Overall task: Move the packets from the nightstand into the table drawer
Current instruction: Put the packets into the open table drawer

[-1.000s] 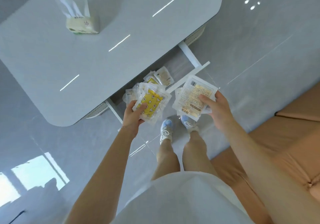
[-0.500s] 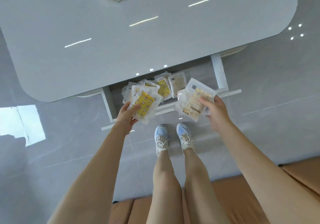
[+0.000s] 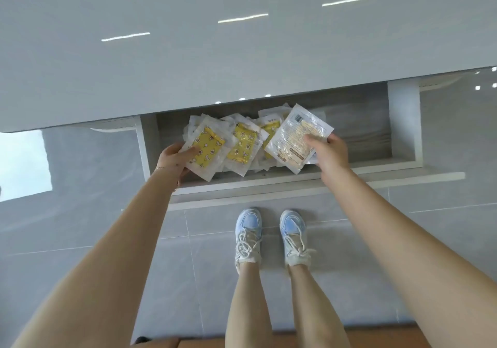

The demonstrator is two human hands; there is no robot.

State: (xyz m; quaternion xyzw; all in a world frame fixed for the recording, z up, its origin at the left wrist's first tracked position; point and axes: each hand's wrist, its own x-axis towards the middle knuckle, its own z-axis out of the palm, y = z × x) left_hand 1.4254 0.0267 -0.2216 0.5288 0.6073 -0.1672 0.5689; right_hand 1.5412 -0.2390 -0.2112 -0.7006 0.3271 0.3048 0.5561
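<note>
Lowering both loads flat seems best: left hand (image 3: 173,160) pinches a yellow packet (image 3: 207,147) at nine o'clock of the pile (image 3: 243,146) in the drawer (image 3: 403,132), right hand (image 3: 332,154) grips a pale packet (image 3: 294,135) at three o'clock; release low.

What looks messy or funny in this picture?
The packets in the open drawer lie in a jumbled heap, overlapping and tilted every way, bunched toward its left. The left hand and right hand each hold more. Nothing looks torn or spilled.
</note>
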